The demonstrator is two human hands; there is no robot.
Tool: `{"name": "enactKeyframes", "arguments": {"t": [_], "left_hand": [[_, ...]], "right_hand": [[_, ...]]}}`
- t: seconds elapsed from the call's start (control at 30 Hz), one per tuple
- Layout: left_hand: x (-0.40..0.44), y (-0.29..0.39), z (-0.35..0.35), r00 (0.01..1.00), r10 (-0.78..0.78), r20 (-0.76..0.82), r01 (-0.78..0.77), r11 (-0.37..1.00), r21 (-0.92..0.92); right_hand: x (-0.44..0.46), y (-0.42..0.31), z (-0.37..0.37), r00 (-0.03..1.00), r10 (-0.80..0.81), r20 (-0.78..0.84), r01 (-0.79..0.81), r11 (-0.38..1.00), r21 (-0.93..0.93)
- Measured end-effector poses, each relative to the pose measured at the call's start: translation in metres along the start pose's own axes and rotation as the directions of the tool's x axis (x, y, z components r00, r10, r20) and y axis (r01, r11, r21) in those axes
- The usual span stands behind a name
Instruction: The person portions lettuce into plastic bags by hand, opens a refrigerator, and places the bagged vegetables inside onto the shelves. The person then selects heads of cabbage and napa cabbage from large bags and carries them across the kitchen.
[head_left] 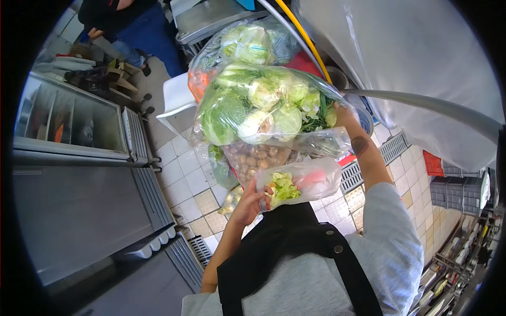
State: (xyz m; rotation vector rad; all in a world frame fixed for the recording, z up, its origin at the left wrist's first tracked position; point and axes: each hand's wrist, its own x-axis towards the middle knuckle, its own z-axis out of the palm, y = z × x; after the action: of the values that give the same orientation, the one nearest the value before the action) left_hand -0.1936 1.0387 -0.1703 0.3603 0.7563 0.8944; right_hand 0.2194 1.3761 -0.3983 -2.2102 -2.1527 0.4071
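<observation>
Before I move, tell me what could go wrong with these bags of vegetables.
The left hand touches the small bag only at one end, so its lettuce might tip or spill. The bulging large bag is packed with loose cabbages that could shift and pull it over. The grey tube passes close to the right hand and may catch that arm.

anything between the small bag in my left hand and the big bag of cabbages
Yes: between the small bag and the cabbages, crumpled clear plastic spans the right side and a bag of brown round produce shows on the left.
</observation>
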Motion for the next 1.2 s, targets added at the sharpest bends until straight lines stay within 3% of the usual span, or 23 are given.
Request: {"name": "enactKeyframes", "arguments": {"t": [0.17,0.3,0.53,0.7,0.8,0.83,0.9,1.0,1.1,1.13,1.2], "left_hand": [[-0.005,-0.005,-0.004,0.999,-0.041,-0.009,0.041,0.998,0.048],[-0.011,-0.004,-0.001,0.999,-0.004,-0.049,0.003,1.0,-0.021],[-0.005,-0.006,-0.001,1.0,-0.001,-0.003,0.001,0.999,-0.048],[0.004,-0.005,-0.008,1.0,-0.006,0.017,0.007,0.998,-0.057],[0.009,-0.009,-0.021,0.999,-0.032,0.039,0.033,0.999,-0.023],[0.01,-0.008,-0.022,0.999,-0.036,0.023,0.037,0.999,-0.022],[0.011,-0.005,-0.023,0.999,-0.048,-0.011,0.048,0.999,-0.02],[0.014,0.0,-0.028,0.997,-0.074,-0.015,0.073,0.997,-0.012],[0.016,0.0,-0.04,0.992,-0.127,0.012,0.127,0.99,-0.054],[0.016,0.002,-0.038,0.991,-0.136,0.002,0.136,0.991,-0.022],[0.016,0.008,-0.03,0.988,-0.155,-0.016,0.156,0.987,0.045]], "right_hand": [[-0.022,-0.034,-0.012,0.975,0.084,0.204,-0.034,0.97,-0.242],[-0.037,-0.044,-0.014,0.966,0.105,0.236,-0.054,0.976,-0.211],[-0.062,-0.06,-0.093,0.938,-0.047,0.345,0.01,0.994,0.109],[-0.11,-0.114,-0.196,0.901,-0.363,0.237,0.272,0.899,0.342],[-0.15,-0.161,-0.236,0.858,-0.486,0.167,0.28,0.714,0.641],[-0.163,-0.173,-0.238,0.847,-0.526,0.076,0.316,0.614,0.723],[-0.188,-0.19,-0.237,0.816,-0.566,-0.116,0.386,0.383,0.839],[-0.226,-0.198,-0.226,0.79,-0.587,-0.176,0.305,0.128,0.944],[-0.25,-0.191,-0.177,0.717,-0.669,-0.196,0.144,-0.132,0.981],[-0.254,-0.183,-0.147,0.676,-0.719,-0.159,0.015,-0.202,0.979],[-0.256,-0.165,-0.082,0.589,-0.808,0.007,-0.268,-0.187,0.945]]}}
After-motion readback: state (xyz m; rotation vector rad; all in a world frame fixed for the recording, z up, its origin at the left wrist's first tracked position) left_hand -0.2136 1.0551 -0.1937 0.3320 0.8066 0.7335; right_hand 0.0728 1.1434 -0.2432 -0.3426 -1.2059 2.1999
